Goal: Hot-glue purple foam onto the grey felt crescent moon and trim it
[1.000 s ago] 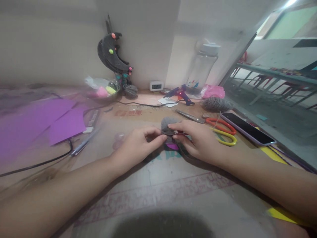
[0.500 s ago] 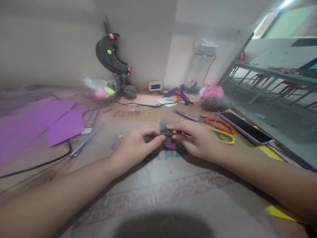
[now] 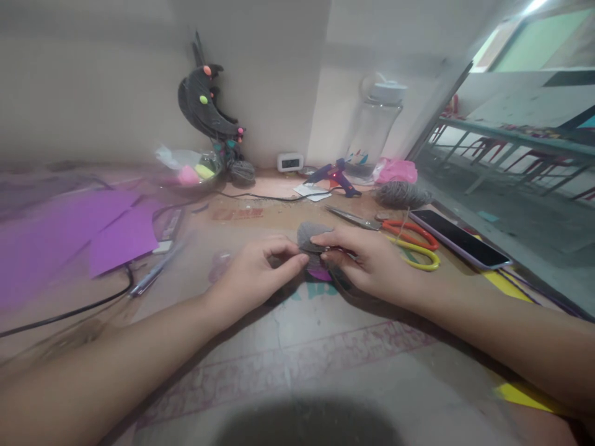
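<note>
Between my hands is a small grey yarn-covered piece (image 3: 310,235) with a purple part (image 3: 320,273) at its lower edge. My left hand (image 3: 267,267) pinches its left side between thumb and fingertips. On the other side, my right hand (image 3: 367,257) grips it, with the thumb below and the index finger on its upper face. Its exact shape is partly hidden by my fingers. Just beyond my right hand lie scissors (image 3: 411,235) with one orange and one yellow handle loop. A ball of grey yarn (image 3: 402,194) rests behind the scissors.
A purple glue gun (image 3: 335,176) with a lit red light stands at the back, near a clear bottle (image 3: 374,127). A phone (image 3: 460,238) lies at right. Purple sheets (image 3: 123,238) and a pen (image 3: 151,272) are at left. A dark crescent ornament (image 3: 199,102) is against the wall.
The upper grey part of the piece shows a little more between my fingers. Both hands keep their hold in nearly the same place, and the view has shifted slightly.
</note>
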`<action>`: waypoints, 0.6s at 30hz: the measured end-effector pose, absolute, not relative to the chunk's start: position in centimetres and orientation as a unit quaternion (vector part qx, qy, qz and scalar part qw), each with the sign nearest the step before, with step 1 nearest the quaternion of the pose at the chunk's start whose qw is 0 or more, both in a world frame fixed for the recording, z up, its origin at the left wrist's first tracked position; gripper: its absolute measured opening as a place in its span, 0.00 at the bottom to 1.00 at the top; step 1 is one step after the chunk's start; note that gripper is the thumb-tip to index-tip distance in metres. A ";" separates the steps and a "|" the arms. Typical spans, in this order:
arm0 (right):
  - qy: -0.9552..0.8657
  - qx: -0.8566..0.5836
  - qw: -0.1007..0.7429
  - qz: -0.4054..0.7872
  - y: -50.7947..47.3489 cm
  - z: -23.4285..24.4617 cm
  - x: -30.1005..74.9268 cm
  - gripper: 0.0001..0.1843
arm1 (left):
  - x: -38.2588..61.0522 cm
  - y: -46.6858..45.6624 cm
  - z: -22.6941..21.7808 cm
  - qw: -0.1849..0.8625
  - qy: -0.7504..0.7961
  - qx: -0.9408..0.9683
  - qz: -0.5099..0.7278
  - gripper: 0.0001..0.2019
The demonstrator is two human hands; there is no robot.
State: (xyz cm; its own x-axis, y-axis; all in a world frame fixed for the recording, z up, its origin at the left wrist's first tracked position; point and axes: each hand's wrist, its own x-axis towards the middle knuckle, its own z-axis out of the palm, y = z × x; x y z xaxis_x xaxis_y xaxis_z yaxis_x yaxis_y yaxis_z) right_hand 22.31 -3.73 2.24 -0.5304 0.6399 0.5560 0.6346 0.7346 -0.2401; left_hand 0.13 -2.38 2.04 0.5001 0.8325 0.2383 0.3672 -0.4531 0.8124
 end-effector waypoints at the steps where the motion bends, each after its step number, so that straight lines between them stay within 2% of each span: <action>1: -0.874 -0.366 0.320 0.009 -3.7 2.2 22.3 0.11 | 0.1 -2.4 2.1 0.363 0.383 0.786 0.322 0.13; 4: -0.860 -0.387 0.332 0.021 -3.8 1.9 22.3 0.11 | 0.1 -2.3 2.0 0.378 0.391 0.778 0.315 0.13; 7: -0.815 -0.425 0.390 0.048 -3.8 2.0 22.2 0.13 | 0.0 -2.1 1.7 0.415 0.411 0.743 0.328 0.13; 10: -0.780 -0.450 0.421 0.108 -3.8 2.4 21.9 0.09 | -0.1 -1.8 1.4 0.461 0.421 0.701 0.346 0.13; 13: -0.772 -0.474 0.391 0.165 -3.7 3.0 21.4 0.06 | -0.1 -1.7 1.2 0.464 0.406 0.708 0.345 0.14; 18: -0.778 -0.516 0.330 0.137 -3.9 3.3 20.9 0.20 | 0.0 -1.9 1.2 0.418 0.365 0.773 0.306 0.14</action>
State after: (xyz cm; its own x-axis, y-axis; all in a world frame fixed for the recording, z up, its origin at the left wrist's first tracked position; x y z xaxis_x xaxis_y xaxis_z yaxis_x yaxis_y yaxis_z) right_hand 20.87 -3.92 3.33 -0.2496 0.8942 0.3716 0.7133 0.4293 -0.5540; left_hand 0.05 -1.87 1.22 0.5451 0.8213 0.1682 0.3087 -0.3832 0.8706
